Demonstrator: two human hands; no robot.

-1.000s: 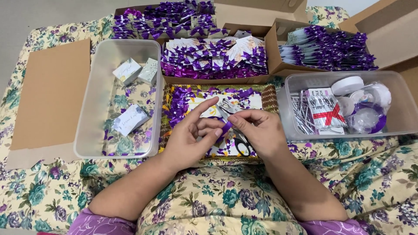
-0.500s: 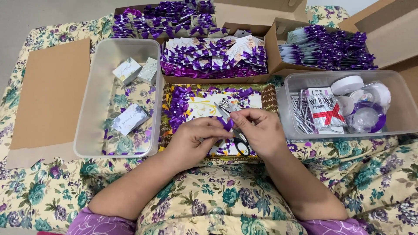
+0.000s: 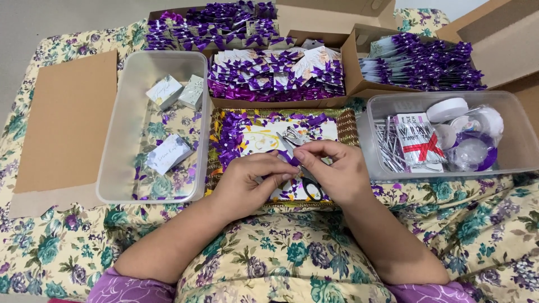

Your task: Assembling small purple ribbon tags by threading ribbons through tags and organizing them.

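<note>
The purple ribbon piece (image 3: pixel 287 159) sits pinched between both hands over the patterned tray (image 3: pixel 220 168); the left hand (image 3: pixel 250 188) closes on it from the left; the right hand (image 3: pixel 331 175) grips it too, with scissors (image 3: pixel 300 163) running diagonally beneath, equally near both

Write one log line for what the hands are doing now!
left hand: pinching purple ribbon | right hand: pinching same ribbon | scissors: under hands, on tray

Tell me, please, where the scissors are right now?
In the head view, the scissors lie at centre on the tray, partly under the right hand, beside the left hand.
</note>
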